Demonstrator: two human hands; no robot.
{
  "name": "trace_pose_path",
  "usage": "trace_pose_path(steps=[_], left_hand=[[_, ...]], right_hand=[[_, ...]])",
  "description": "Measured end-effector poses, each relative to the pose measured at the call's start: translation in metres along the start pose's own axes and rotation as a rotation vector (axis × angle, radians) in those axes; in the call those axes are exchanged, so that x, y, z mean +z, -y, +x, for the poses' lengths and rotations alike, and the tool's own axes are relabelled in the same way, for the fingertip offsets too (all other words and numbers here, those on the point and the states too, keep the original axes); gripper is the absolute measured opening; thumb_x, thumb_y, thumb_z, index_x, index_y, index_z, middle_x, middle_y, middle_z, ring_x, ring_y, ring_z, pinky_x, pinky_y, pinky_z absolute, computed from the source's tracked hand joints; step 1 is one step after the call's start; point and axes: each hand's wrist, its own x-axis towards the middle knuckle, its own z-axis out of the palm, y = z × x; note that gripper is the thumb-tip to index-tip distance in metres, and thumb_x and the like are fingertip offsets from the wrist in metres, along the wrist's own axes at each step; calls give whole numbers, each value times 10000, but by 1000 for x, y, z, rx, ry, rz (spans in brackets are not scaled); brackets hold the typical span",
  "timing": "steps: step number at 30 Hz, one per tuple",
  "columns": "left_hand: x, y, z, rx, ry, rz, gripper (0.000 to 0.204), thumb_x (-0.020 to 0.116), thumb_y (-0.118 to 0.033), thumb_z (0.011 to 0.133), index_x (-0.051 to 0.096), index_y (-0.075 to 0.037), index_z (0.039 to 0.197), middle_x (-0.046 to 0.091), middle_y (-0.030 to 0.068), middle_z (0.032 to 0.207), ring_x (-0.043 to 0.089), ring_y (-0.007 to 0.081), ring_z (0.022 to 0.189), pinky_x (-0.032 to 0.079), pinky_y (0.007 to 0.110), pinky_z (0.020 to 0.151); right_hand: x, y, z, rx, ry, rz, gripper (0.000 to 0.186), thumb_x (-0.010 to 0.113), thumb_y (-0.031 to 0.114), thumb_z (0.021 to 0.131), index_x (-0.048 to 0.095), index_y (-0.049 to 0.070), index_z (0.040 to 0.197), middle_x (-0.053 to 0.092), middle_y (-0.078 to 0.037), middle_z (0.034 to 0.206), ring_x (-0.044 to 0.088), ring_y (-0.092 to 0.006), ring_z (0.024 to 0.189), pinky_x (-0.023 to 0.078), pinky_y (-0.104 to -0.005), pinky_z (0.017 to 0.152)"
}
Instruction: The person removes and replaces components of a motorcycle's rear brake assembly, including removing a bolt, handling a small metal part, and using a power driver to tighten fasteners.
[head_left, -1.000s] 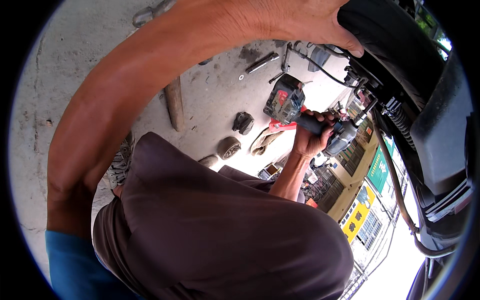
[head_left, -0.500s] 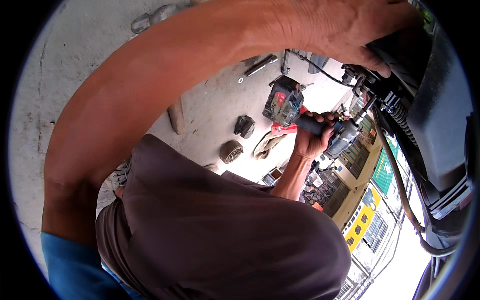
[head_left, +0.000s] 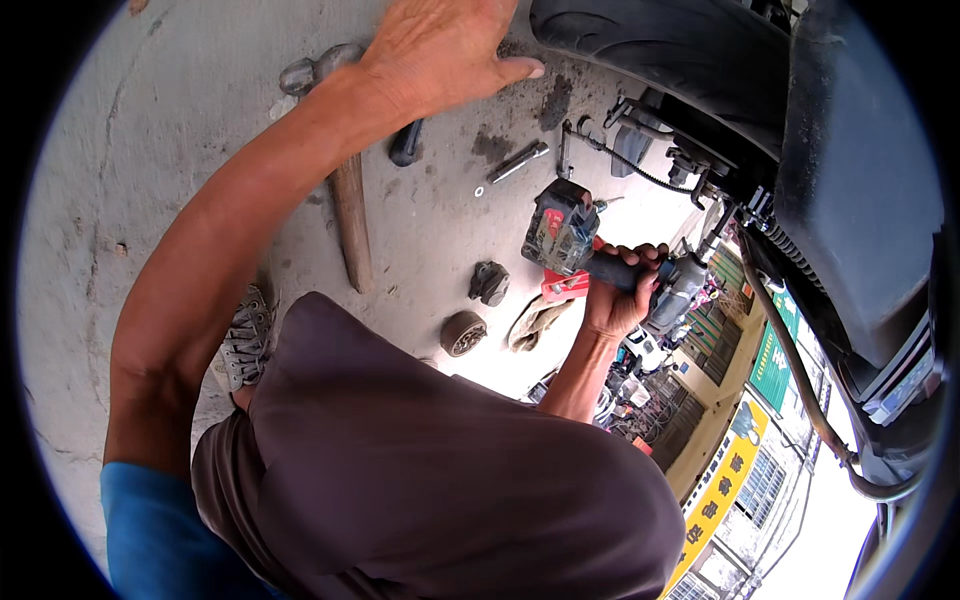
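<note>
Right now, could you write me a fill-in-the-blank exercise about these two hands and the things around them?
The right hand grips the power tool by a handle coloured ____.
On the left hand, the digit stretched toward the picture's right is the ____.
The hammer on the floor has a shaft made of ____.
The sleeve on the left arm is coloured ____.

Missing words: black; thumb; wood; blue.

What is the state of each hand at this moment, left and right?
Left hand: thumb spread; fingers beyond the picture's edge, so grip cannot be told.
Right hand: closed, holding the power tool by its handle.
</note>
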Motion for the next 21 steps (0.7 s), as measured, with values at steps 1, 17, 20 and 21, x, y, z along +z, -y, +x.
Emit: trace_pose_path(steps=[1, 17, 20, 21], left_hand=[[-2, -2, 2, 1, -3, 0, 786, 781, -317, 800, 416, 51, 1391, 508, 267, 1350, 480, 419, 1283, 390, 473, 1101], [-10, -32, 25, 244, -219, -267, 950, 834, -313, 766, 312, 84, 1453, 494, 297, 1338, 524, 409, 1221, 435, 477, 1067], [-9, -32, 27, 286, -276, -279, 954, 849, -302, 756, 321, 90, 1447, 495, 294, 1337, 526, 399, 1219, 447, 472, 1066], [-9, -34, 27, 297, -296, -287, 952, 852, -300, 753, 326, 90, 1445, 496, 293, 1334, 527, 398, 1218, 449, 471, 1067]], right_hand=[[1, -1, 2, -7, -6, -2, 433, 731, 99, 907, 565, 138, 1306, 654, 17, 1175, 611, -191, 1007, 395, -438, 1002], [-5, 1, 0, 12, -90, 13, 378, 762, 105, 882, 612, 134, 1227, 666, 34, 1150, 601, -182, 1008, 370, -427, 1014], [-6, 0, -1, 7, -100, 0, 389, 762, 104, 882, 610, 132, 1239, 668, 34, 1147, 600, -182, 1005, 370, -429, 1013], [-8, -1, 0, 8, -88, -1, 399, 759, 103, 883, 607, 133, 1251, 667, 34, 1149, 600, -182, 1007, 369, -430, 1014]])
